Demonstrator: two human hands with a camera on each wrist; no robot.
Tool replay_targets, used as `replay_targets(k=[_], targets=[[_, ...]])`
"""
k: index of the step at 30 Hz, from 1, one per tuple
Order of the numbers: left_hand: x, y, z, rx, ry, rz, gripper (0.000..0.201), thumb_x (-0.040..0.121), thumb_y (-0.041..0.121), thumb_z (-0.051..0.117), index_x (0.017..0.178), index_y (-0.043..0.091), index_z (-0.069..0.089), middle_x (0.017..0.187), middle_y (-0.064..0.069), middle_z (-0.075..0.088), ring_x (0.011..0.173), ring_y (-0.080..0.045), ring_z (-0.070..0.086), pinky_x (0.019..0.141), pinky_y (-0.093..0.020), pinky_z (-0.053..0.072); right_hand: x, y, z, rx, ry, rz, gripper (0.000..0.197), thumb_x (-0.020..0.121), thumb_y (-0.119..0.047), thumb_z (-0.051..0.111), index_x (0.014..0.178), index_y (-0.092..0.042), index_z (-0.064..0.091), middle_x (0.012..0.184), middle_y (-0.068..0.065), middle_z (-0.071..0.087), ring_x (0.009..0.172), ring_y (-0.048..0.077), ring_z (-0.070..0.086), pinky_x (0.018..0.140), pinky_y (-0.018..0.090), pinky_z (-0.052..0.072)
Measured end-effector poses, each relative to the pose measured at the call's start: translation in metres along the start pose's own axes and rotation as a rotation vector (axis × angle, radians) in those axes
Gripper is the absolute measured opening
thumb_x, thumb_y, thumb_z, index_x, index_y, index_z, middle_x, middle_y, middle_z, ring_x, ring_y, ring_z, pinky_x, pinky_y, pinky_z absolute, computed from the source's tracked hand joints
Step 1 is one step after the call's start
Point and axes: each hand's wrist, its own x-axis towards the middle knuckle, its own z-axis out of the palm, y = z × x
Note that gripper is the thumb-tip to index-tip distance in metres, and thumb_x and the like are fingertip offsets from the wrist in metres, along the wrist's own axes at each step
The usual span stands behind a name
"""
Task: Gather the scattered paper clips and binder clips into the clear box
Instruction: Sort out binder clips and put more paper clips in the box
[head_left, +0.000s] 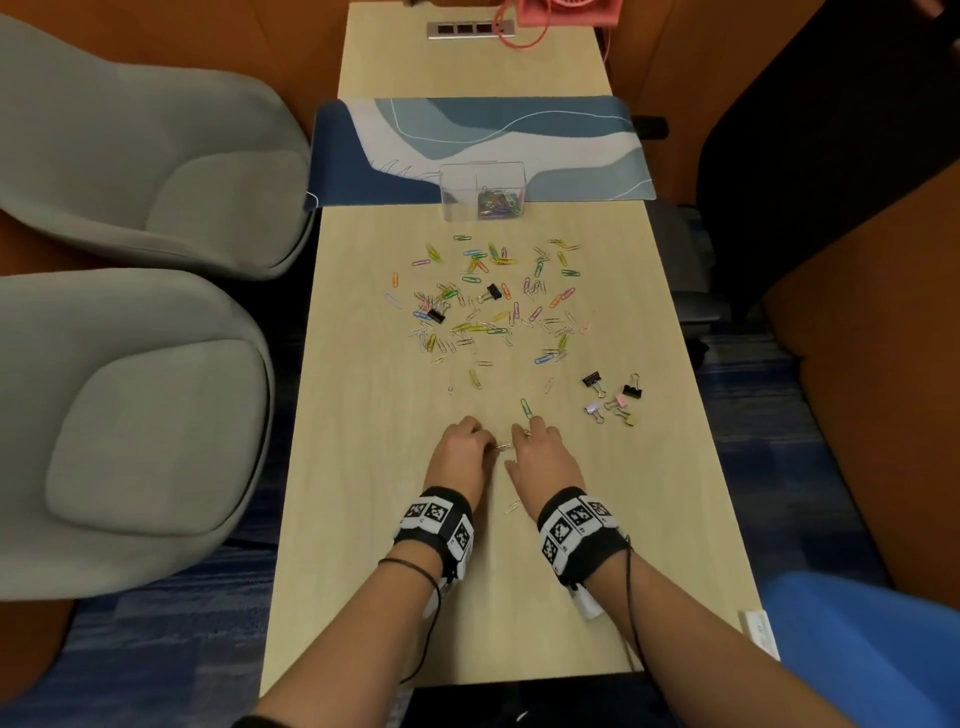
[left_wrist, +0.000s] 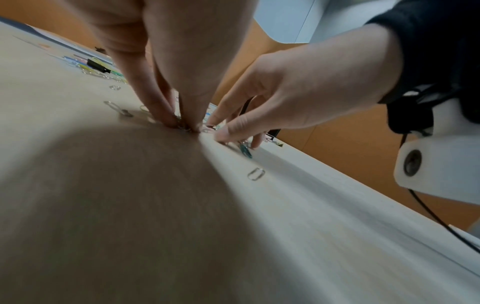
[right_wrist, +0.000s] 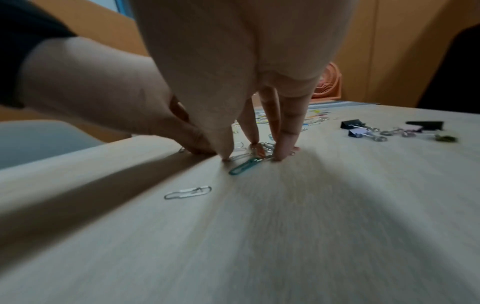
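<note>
Many coloured paper clips (head_left: 493, 306) lie scattered across the middle of the wooden table (head_left: 363, 519), with two black binder clips (head_left: 493, 292) among them. The clear box (head_left: 483, 189) stands beyond them with several clips inside. My left hand (left_wrist: 185, 126) pinches silver paper clips (head_left: 503, 445) between thumb and fingertips on the tabletop. Right beside it, my right hand (right_wrist: 250, 158) stands on its thumb and fingertips over a few clips, touching a teal paper clip (right_wrist: 245, 166). One silver clip (right_wrist: 187, 192) lies loose nearer to me.
A cluster of black and pastel binder clips (head_left: 613, 397) lies near the table's right edge. A blue patterned mat (head_left: 467, 145) lies under the box. Two grey chairs (head_left: 145, 389) stand on the left. A pink fan (head_left: 569, 10) sits at the far end.
</note>
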Motion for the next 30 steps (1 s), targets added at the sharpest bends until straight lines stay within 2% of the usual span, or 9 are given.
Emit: replay_targets(k=[3,5,9,12,16,20,22,26,30], targets=[[0.001,-0.004,-0.004,-0.006,0.008,-0.024,0.009,0.081,0.0,0.066,0.081,0.005,0.073,0.084,-0.009,0.064,0.072,-0.028,0.06,0.066,-0.038,0.052,0.001,-0.005,-0.008,-0.033,-0.041,-0.03,0.031,0.088,0.003,0.047,0.117,-0.005,0.053,0.124,0.013,0.046,0.108,0.026,0.048,0.08,0.031,0.044],[0.001,-0.005,-0.007,-0.063,0.035,-0.053,0.009,0.08,0.0,0.067,0.079,0.006,0.073,0.083,-0.008,0.065,0.072,-0.024,0.06,0.067,-0.033,0.052,0.002,-0.007,-0.013,-0.043,-0.073,-0.052,0.032,0.085,0.011,0.042,0.11,-0.003,0.058,0.122,0.015,0.047,0.106,0.028,0.05,0.083,0.033,0.044],[0.002,-0.004,-0.015,-0.202,0.093,-0.206,0.003,0.082,0.01,0.073,0.082,0.012,0.075,0.086,0.001,0.067,0.075,-0.01,0.055,0.072,-0.018,0.042,0.007,-0.004,-0.019,-0.073,-0.112,-0.063,0.03,0.085,0.013,0.044,0.102,-0.001,0.064,0.121,0.016,0.049,0.102,0.03,0.054,0.085,0.033,0.046],[0.004,-0.004,-0.015,-0.262,0.076,-0.283,0.005,0.081,0.01,0.074,0.082,0.013,0.076,0.083,-0.001,0.07,0.073,-0.012,0.059,0.073,-0.021,0.048,0.014,-0.006,-0.028,-0.121,-0.162,-0.079,0.027,0.085,0.012,0.047,0.104,0.001,0.063,0.117,0.018,0.053,0.102,0.032,0.058,0.085,0.035,0.048],[0.005,-0.004,-0.017,-0.294,0.069,-0.294,0.01,0.083,0.008,0.071,0.089,0.015,0.073,0.08,0.0,0.07,0.074,-0.014,0.062,0.075,-0.026,0.053,0.021,-0.011,-0.038,-0.222,-0.213,-0.139,0.025,0.087,0.009,0.049,0.107,0.001,0.061,0.111,0.019,0.061,0.102,0.034,0.062,0.085,0.037,0.05],[0.008,-0.006,-0.019,-0.301,0.073,-0.29,0.02,0.087,0.006,0.066,0.105,0.011,0.073,0.094,-0.005,0.073,0.085,-0.018,0.066,0.086,-0.025,0.051,0.026,-0.014,-0.039,-0.288,-0.24,-0.193,0.025,0.085,0.008,0.052,0.107,-0.001,0.061,0.108,0.017,0.062,0.099,0.033,0.063,0.082,0.037,0.052],[0.007,-0.007,-0.02,-0.288,0.062,-0.282,0.021,0.089,0.006,0.064,0.107,0.009,0.074,0.1,-0.008,0.074,0.092,-0.021,0.067,0.088,-0.023,0.049,0.028,-0.012,-0.042,-0.271,-0.236,-0.183,0.025,0.085,0.008,0.052,0.105,-0.002,0.061,0.107,0.016,0.062,0.098,0.033,0.064,0.08,0.037,0.052],[0.005,-0.007,-0.024,-0.329,0.08,-0.27,0.017,0.089,0.007,0.065,0.101,0.009,0.076,0.097,-0.007,0.075,0.089,-0.02,0.068,0.089,-0.024,0.05,0.04,0.003,-0.042,-0.02,-0.166,-0.001,0.019,0.082,0.003,0.054,0.097,-0.003,0.064,0.099,0.015,0.063,0.093,0.032,0.064,0.076,0.034,0.051],[0.012,-0.008,-0.037,-0.4,0.119,-0.291,0.014,0.088,0.011,0.069,0.098,0.012,0.077,0.092,-0.002,0.074,0.079,-0.013,0.064,0.083,-0.02,0.051,0.05,0.027,-0.037,0.448,-0.122,0.233,0.01,0.066,-0.011,0.07,0.071,-0.019,0.072,0.076,-0.002,0.069,0.074,0.016,0.065,0.072,0.026,0.057]])
